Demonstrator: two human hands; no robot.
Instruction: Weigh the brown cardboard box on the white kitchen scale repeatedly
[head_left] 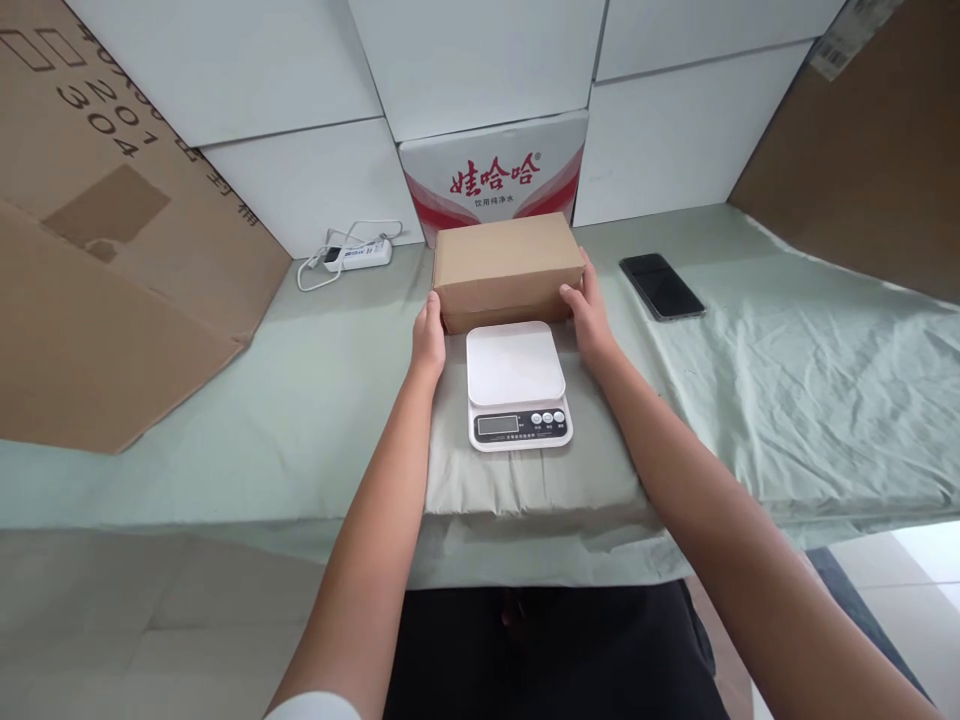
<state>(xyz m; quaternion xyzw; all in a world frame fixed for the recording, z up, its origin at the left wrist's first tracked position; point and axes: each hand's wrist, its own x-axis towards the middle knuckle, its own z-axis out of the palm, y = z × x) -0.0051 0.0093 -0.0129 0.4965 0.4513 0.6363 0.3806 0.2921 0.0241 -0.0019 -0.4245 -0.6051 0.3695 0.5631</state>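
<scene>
A closed brown cardboard box (510, 265) sits behind the scale, gripped at its two ends. My left hand (429, 340) presses against its left end, thumb up at the near corner. On the right end is my right hand (590, 310), with the thumb on the front face and the other fingers partly hidden along the side. Just in front of the box lies a white kitchen scale (516, 370) with a bare square platform, a grey display that shows no readable figures, and round buttons. Both forearms reach past the scale, one on each side.
A black phone (661, 286) lies right of the box. Left of it is a white power strip (360, 254) with a cable. Behind stands a white and red carton (495, 175) against white panels. Large cardboard sheets (112, 230) flank the green cloth-covered table (337, 400).
</scene>
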